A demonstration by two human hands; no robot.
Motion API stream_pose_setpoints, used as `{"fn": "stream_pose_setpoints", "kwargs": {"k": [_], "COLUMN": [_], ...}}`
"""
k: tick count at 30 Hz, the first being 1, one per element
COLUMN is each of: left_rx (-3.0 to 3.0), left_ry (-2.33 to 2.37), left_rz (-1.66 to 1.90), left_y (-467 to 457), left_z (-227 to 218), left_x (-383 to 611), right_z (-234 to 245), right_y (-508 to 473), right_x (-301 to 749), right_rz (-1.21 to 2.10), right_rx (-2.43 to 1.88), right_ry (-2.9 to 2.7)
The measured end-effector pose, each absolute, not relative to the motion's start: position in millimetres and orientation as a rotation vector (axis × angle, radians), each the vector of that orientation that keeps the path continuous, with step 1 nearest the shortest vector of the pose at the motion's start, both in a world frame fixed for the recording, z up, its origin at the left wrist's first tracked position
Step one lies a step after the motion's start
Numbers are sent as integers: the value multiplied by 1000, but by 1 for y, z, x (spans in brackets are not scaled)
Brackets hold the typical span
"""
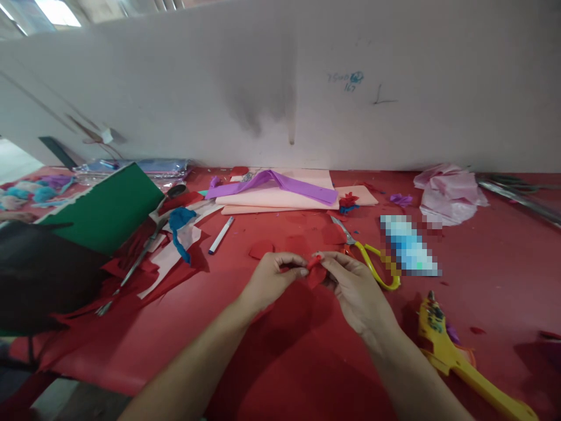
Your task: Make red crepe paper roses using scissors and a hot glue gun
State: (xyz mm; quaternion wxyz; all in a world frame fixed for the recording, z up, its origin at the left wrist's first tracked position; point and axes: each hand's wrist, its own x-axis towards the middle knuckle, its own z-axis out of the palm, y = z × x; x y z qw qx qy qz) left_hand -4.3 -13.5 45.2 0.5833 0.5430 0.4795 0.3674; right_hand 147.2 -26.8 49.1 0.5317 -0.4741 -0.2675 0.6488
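Between my two hands, over the red table, is a small red piece [316,273] that looks like paper or felt, partly curled. My left hand [277,276] pinches its left side with thumb and fingertips. From the other side my right hand [348,282] grips it, thumb on top and the other fingers curled under. Flat red cut pieces lie just beyond, one red petal-shaped piece [262,251] by my left hand. Yellow-handled scissors [372,266] rest beside my right hand, blades pointing away. Part of the held piece is hidden by my fingers.
A yellow glue gun [456,362] lies at the right. Behind are a pixelated blue-white object [409,245], pink plastic [451,196], peach sheets [302,200] with a purple strip [289,186], and a marker [221,235]. Left are dark scissors [142,251], scraps and a green board [105,210].
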Motion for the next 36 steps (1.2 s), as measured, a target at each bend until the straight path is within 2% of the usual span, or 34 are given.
{"fn": "stream_pose_setpoints", "kwargs": {"k": [6,36], "left_rx": [1145,1114], "left_ry": [1124,1117], "left_rz": [938,907], "left_y": [-13,-13], "left_z": [42,41], "left_x": [-3,-3], "right_z": [51,51], "right_y": [-29,-32], "right_x": [149,148], "right_rz": [1525,1347], "right_rx": [-1101,-1171], "right_ry": [-658,-857]}}
